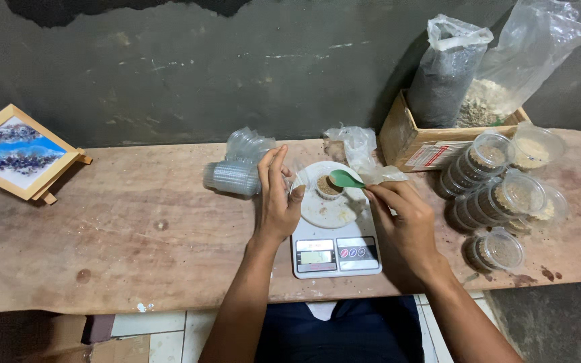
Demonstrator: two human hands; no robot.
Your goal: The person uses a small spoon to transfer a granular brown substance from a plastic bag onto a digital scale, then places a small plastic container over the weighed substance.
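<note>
The right hand [405,215] gripped a green spoon [346,179] over a small cup [329,186] on the white scale [334,252]; the left hand [277,195], fingers loose, steadied it. Filled cups [499,195] crowded a cardboard box [415,144].

On the wooden bench [136,235] a white kitchen scale [335,235] carried a small cup [329,187] of brownish grain. The right hand [405,218] held a green spoon [346,179] just over that cup, while the left hand [277,195] stood upright beside it. Filled lidded cups [499,195] lay stacked to the right, near a cardboard box [415,138] holding two bags.
</note>
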